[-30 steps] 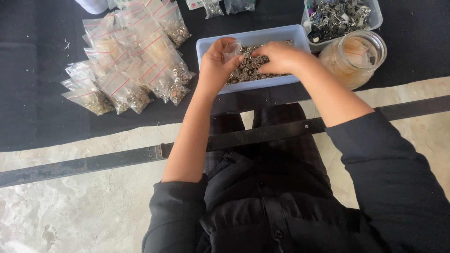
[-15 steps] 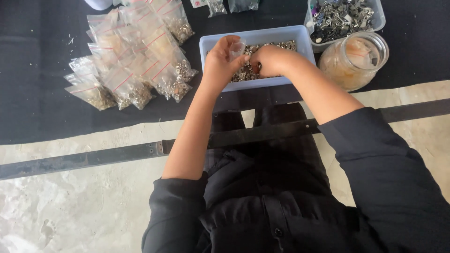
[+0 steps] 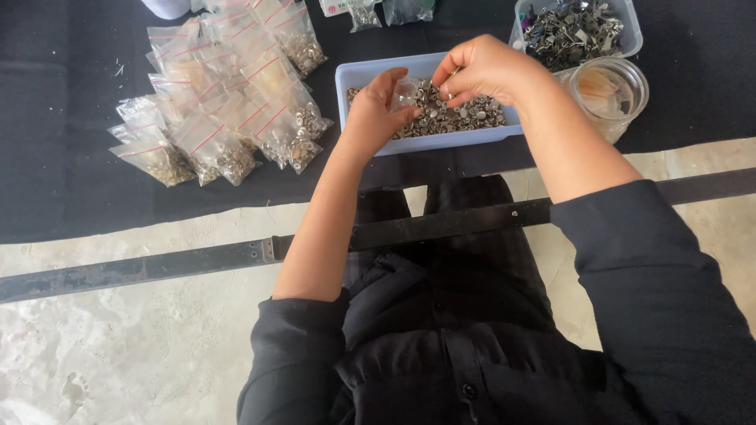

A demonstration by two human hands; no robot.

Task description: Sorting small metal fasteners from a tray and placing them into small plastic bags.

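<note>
Black-clothed counter (image 3: 71, 189), pale-blue tray (image 3: 358, 75) of metal snaps (image 3: 453, 118): my left hand (image 3: 378, 110), now lifted above it, is cupping a small clear bag (image 3: 405, 93); right hand (image 3: 484, 71) fingers are pinching snaps beside the bag.

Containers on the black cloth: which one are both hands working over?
The light blue tray of small silver metal pieces; left hand and right hand are above it. The clear tub of darker parts and the glass jar sit apart.
</note>
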